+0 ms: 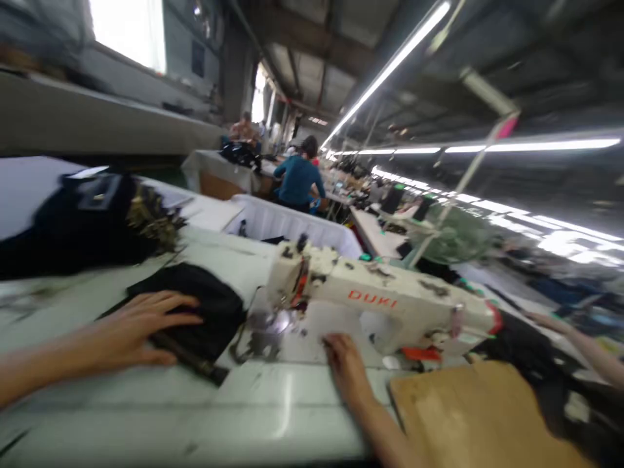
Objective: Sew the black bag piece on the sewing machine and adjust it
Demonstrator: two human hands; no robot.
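My left hand [146, 328] lies on a folded piece of black fabric [205, 292] left of the needle area, its fingers spread and the thumb apart. A dark strip runs along the fabric's near edge. In front of me stands a white sewing machine [370, 292] marked DUKI, with a lit spot by its needle. My right hand [347, 364] rests on the machine's bed, right of the needle. Its fingers are curled together and blurred; what they hold, if anything, is hidden.
Dark garments [92, 208] are heaped at the left of the table. Behind the machine is a white bin [292, 221]. A brown board [453, 409] lies at the right front, beside black cloth. Another person's arm [585, 338] reaches in at right; a person in teal [299, 179] sits beyond.
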